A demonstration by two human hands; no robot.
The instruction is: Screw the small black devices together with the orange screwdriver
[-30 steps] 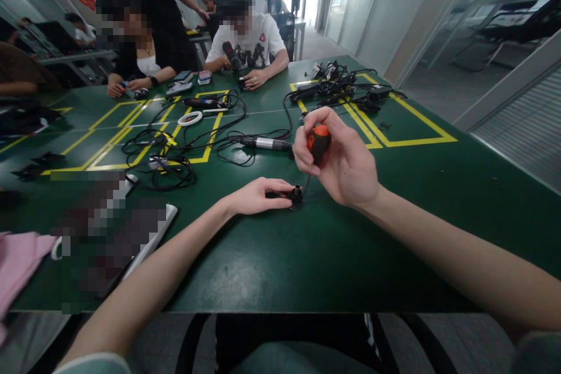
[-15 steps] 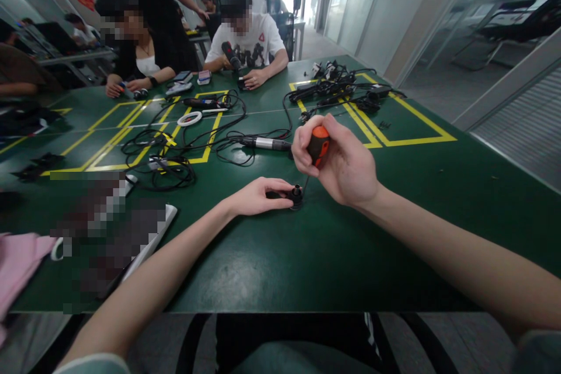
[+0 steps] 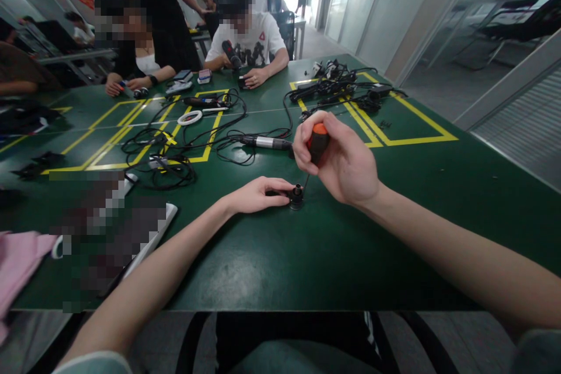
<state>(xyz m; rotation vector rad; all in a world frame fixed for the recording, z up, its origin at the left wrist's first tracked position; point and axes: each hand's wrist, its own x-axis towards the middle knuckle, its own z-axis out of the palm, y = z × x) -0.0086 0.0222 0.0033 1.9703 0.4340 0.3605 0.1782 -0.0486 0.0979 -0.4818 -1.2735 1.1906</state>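
My right hand (image 3: 339,158) is wrapped round the orange and black handle of a screwdriver (image 3: 319,143). Its thin shaft slants down to the right side of a small round black part (image 3: 297,196), though exactly where the tip meets it is too small to tell. That part has a short upright tube on top and stands on the green table (image 3: 263,257). From the left, my left hand (image 3: 258,194) grips it between thumb and fingers, resting low on the tabletop.
Beyond my hands lies a black and silver cylindrical tool (image 3: 265,142) among tangled black cables (image 3: 175,169). More cables (image 3: 333,87) are heaped at the back right, near several small screws (image 3: 385,124). A pink cloth (image 3: 21,263) is at left. Co-workers (image 3: 245,41) sit across the table.
The screwdriver handle has turned a little in my right hand, with less orange showing. My left thumb has shifted slightly on the black part. Both hands stay in nearly the same place.
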